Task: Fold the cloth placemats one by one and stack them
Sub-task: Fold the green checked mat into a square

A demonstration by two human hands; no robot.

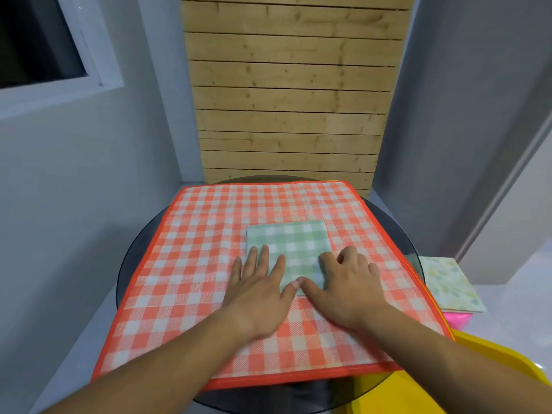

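Both hands lie on a folded green checked placemat (294, 243), which sits flat under and just beyond the fingers, in the middle of a much larger orange checked cloth (209, 222). The left hand (260, 283) is spread wide, with its fingers straight and pressed flat. The outer fingers rest on the orange cloth and the inner ones reach over the placemat's left edge. The right hand (348, 282) rests on the placemat's near right corner with its knuckles raised and fingers bent. The fingertips are tucked out of sight, so I cannot tell whether they pinch the edge or only press on it. The two thumbs stretch toward each other and touch at their tips over the placemat's near edge. The far half of the placemat lies bare ahead of the fingertips.

The orange cloth spreads out on all sides of the hands and passes beneath both forearms. It covers most of a round dark glass table (131, 264), whose rim shows to the left of the left hand. Well to the right of the right hand, off the table, a folded pale floral cloth (448, 282) lies on something pink (457, 319). A yellow object (493, 369) sits beside the right forearm. Far beyond the hands a wooden slatted panel (286, 100) stands against the wall, and a window (38, 40) is high up to the left.
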